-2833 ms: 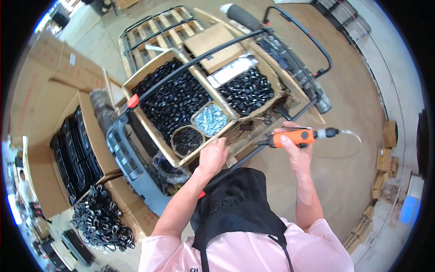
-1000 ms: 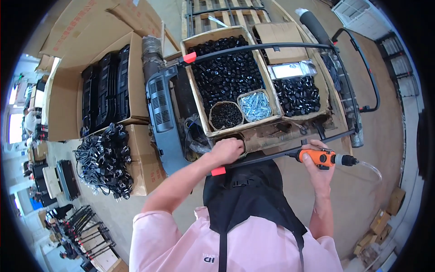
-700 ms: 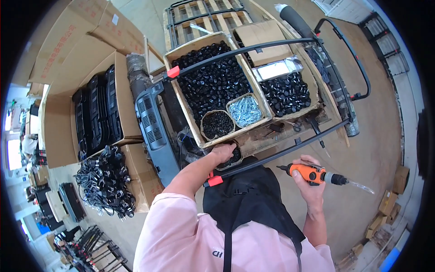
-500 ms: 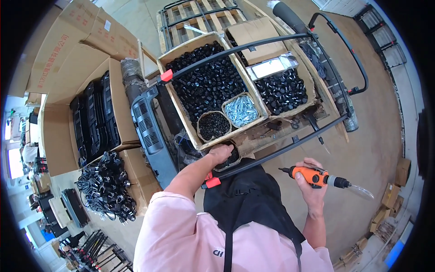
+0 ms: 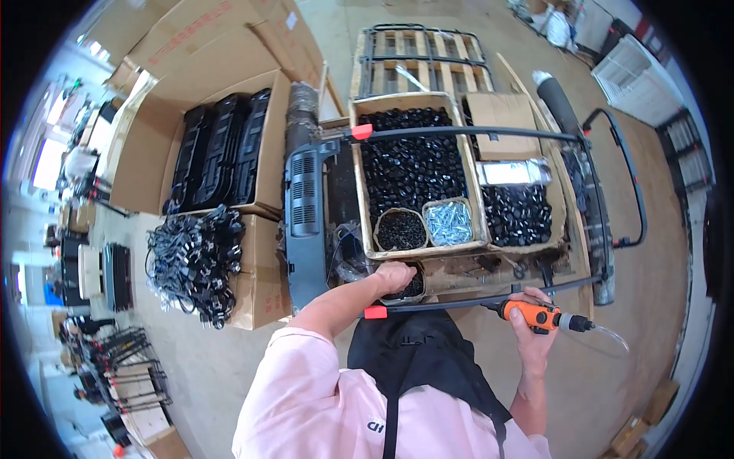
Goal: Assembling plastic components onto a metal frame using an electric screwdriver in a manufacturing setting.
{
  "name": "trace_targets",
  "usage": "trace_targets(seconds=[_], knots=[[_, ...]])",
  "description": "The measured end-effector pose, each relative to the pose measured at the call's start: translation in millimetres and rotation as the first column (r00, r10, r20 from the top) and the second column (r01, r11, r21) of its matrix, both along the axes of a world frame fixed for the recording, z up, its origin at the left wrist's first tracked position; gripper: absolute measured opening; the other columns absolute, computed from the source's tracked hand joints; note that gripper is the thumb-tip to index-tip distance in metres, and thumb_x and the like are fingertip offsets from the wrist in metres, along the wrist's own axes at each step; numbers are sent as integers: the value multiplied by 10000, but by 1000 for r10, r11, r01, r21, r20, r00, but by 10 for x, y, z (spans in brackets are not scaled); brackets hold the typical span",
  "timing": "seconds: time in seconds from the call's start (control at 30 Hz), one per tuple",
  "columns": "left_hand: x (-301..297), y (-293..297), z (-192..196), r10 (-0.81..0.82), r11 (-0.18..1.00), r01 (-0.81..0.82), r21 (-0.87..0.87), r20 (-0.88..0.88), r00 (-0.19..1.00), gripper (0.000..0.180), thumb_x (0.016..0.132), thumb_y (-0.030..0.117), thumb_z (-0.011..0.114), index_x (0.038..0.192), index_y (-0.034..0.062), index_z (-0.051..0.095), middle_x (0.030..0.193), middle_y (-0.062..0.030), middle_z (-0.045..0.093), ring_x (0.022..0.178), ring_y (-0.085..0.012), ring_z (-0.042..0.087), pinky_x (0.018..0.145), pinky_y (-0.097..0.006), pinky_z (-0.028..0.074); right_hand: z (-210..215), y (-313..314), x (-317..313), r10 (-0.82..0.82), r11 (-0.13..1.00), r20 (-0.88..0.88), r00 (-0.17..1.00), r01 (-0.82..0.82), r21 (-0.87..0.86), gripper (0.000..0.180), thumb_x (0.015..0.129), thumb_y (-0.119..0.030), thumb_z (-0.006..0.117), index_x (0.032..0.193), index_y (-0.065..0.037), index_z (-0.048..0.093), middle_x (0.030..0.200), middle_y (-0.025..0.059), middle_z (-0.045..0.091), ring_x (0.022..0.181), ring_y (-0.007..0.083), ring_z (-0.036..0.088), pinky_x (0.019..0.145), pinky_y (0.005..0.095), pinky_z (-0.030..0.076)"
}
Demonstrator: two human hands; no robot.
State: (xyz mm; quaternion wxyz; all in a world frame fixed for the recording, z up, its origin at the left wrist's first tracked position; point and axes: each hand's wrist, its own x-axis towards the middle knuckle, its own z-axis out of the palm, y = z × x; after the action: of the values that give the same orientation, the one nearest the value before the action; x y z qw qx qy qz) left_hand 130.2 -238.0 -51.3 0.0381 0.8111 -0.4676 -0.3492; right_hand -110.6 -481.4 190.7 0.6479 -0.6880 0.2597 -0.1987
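My left hand (image 5: 396, 277) is down at a small round container (image 5: 413, 293) of small dark parts, its fingers curled and their tips hidden among them. My right hand (image 5: 533, 336) is wrapped round an orange power screwdriver (image 5: 533, 315), held level with its bit toward the left and a clear hose at its rear end. Between me and the boxes runs a black tubular frame (image 5: 474, 301) with red end pieces (image 5: 375, 312). A grey vented panel (image 5: 304, 222) stands along the frame's left side.
A wooden tray (image 5: 479, 206) holds black knob-like parts (image 5: 413, 164), a tub of silver screws (image 5: 448, 223) and a tub of small dark parts (image 5: 401, 230). Right of it is another box of black parts (image 5: 518, 216). Cartons with black housings (image 5: 222, 153) and bundled cables (image 5: 195, 264) stand left.
The view has turned and shifted, so the boxes and frame now sit straighter and farther right. My left hand stays at the small container; the right keeps holding the screwdriver, now closer to the frame.
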Motion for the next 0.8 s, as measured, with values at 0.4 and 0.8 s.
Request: trace_targets(seconds=[0.4, 0.8], knots=[[-165, 483, 1360, 185, 151, -984, 91, -981, -62, 221, 1105, 177, 587, 1203, 21, 710, 924, 0, 683, 738, -131, 660, 703, -269, 583, 186, 295, 1205, 274, 960, 234, 933, -280, -9, 450, 934, -55, 755, 1338, 29, 576, 1144, 171, 743, 1111, 253, 700, 1059, 434, 520], [421, 1013, 1529, -384, -245, -903, 352, -891, -243, 179, 1104, 186, 598, 1183, 29, 636, 1010, -71, 740, 823, -155, 739, 746, -288, 640, 379, 1589, 2866, 537, 833, 317, 782, -550, -55, 484, 935, -47, 764, 1370, 15, 561, 1213, 194, 728, 1157, 261, 699, 1061, 424, 544]])
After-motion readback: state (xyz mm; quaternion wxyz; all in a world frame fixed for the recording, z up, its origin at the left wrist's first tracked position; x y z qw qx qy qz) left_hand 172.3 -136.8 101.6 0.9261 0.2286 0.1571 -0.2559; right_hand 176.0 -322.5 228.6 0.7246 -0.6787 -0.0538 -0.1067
